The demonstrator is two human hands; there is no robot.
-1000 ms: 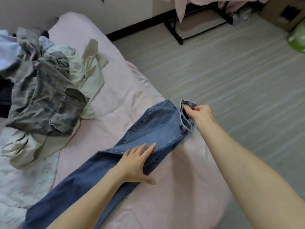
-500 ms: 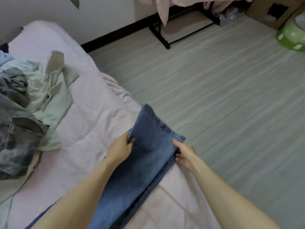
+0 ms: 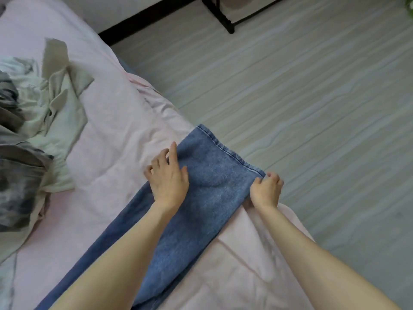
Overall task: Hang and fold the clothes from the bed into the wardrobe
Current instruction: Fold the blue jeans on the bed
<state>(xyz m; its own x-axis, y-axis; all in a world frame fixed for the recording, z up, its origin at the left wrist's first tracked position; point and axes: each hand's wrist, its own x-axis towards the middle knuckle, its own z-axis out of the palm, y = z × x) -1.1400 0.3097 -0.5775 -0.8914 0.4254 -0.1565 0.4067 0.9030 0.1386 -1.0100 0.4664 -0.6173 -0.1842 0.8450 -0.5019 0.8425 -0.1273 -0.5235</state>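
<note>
A pair of blue jeans (image 3: pixel 207 198) lies folded lengthwise on the pink sheet of the bed (image 3: pixel 107 121), running from the lower left up to the bed's edge, where the hem end reaches just beside the grey floor (image 3: pixel 312 108). The left hand (image 3: pixel 168 180) rests flat on the left side of the denim near the hem, its fingers (image 3: pixel 173 151) spread and straight, some of them lying over the fabric's edge onto the sheet. The right hand (image 3: pixel 267 189) is at the right corner of the hem, its fingers (image 3: pixel 273 176) curled and pinching the denim edge there. On the left part of the bed sits a heap of other clothes (image 3: pixel 33 135), pale green and mottled grey, well apart from the jeans. A black rack leg (image 3: pixel 223 16) stands on the floor at the top.
</note>
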